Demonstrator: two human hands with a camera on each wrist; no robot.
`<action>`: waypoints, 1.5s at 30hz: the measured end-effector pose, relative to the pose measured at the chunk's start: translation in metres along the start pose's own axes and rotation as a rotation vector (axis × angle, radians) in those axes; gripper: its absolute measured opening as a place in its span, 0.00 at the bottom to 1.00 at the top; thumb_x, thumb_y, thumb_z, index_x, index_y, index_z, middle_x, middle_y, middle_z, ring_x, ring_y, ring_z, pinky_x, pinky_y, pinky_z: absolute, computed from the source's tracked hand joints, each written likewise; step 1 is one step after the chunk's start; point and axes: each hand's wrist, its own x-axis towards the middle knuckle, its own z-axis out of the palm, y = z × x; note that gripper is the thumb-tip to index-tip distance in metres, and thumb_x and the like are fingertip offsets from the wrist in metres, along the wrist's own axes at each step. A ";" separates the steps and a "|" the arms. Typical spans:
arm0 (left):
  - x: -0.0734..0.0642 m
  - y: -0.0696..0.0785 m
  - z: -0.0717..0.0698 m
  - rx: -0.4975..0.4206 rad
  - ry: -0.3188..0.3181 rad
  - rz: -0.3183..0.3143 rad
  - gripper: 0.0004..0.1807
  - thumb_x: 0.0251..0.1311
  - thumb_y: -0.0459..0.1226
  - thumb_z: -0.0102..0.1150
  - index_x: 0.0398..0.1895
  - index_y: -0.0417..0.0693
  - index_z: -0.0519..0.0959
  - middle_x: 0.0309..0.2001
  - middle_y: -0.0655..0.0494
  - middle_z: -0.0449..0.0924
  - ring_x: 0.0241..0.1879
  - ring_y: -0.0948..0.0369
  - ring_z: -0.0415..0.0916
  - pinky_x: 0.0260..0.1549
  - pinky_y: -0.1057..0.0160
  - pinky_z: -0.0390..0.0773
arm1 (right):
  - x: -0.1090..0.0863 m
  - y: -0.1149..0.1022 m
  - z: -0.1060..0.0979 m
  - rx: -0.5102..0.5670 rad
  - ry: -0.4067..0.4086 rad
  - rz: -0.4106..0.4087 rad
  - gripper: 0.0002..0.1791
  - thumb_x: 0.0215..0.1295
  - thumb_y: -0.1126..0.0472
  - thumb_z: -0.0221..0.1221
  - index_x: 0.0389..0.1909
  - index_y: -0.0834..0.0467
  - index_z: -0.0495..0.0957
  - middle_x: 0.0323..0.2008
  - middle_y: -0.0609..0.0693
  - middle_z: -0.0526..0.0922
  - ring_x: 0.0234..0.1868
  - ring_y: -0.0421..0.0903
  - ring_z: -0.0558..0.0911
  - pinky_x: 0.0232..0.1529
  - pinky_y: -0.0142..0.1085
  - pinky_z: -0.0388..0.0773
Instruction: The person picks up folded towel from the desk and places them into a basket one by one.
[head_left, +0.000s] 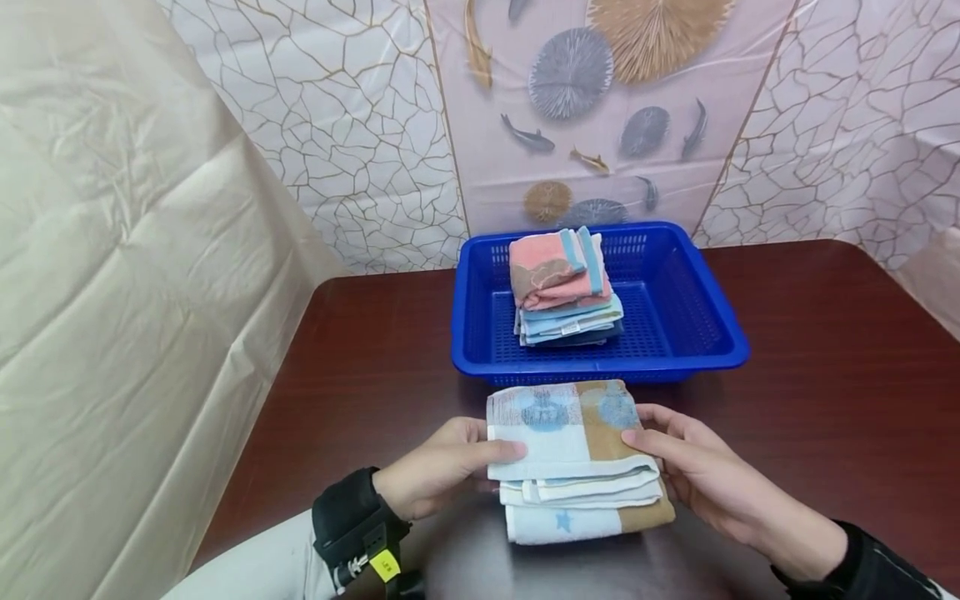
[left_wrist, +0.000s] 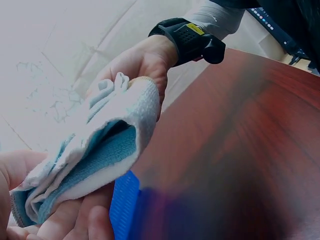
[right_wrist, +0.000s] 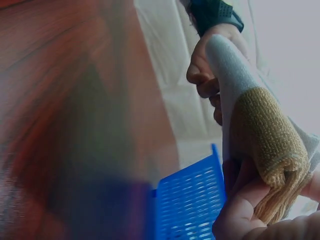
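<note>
A folded towel (head_left: 555, 442), white and tan with blue patterns, is held between both hands in front of the basket. My left hand (head_left: 442, 467) grips its left side, thumb on top and fingers underneath. On the opposite side my right hand (head_left: 705, 475) pinches the towel the same way, thumb over the tan part. The left wrist view shows the towel's layered white and blue folds (left_wrist: 107, 150) raised off the table. In the right wrist view the tan rolled edge (right_wrist: 270, 135) lies between the right thumb and fingers.
Behind the towel, a blue plastic basket (head_left: 690, 358) stands on the dark red-brown table (head_left: 360, 358). Folded towels are stacked in its left part, a pink one (head_left: 555, 271) above light blue ones (head_left: 573, 321). Patterned cloth (head_left: 360, 125) hangs at the back, pale cloth (head_left: 135, 292) at the left.
</note>
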 end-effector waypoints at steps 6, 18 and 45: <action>-0.003 0.025 -0.003 0.040 -0.032 0.022 0.20 0.61 0.38 0.56 0.53 0.37 0.74 0.46 0.44 0.81 0.38 0.62 0.82 0.42 0.61 0.79 | -0.004 -0.018 0.002 0.026 0.010 -0.059 0.27 0.70 0.59 0.48 0.62 0.58 0.47 0.46 0.53 0.79 0.46 0.47 0.82 0.43 0.45 0.79; -0.009 0.080 -0.007 0.128 -0.027 0.116 0.20 0.63 0.37 0.54 0.56 0.37 0.72 0.50 0.42 0.79 0.43 0.55 0.82 0.45 0.54 0.78 | -0.003 -0.058 0.003 0.068 -0.018 -0.171 0.21 0.72 0.61 0.44 0.61 0.52 0.49 0.46 0.57 0.82 0.43 0.52 0.83 0.40 0.49 0.79; 0.023 0.143 -0.009 0.192 0.150 0.253 0.16 0.63 0.42 0.54 0.49 0.41 0.75 0.38 0.50 0.83 0.30 0.63 0.79 0.25 0.70 0.75 | 0.017 -0.129 0.000 0.179 -0.053 -0.386 0.20 0.71 0.63 0.44 0.60 0.63 0.52 0.43 0.54 0.82 0.42 0.43 0.83 0.36 0.39 0.81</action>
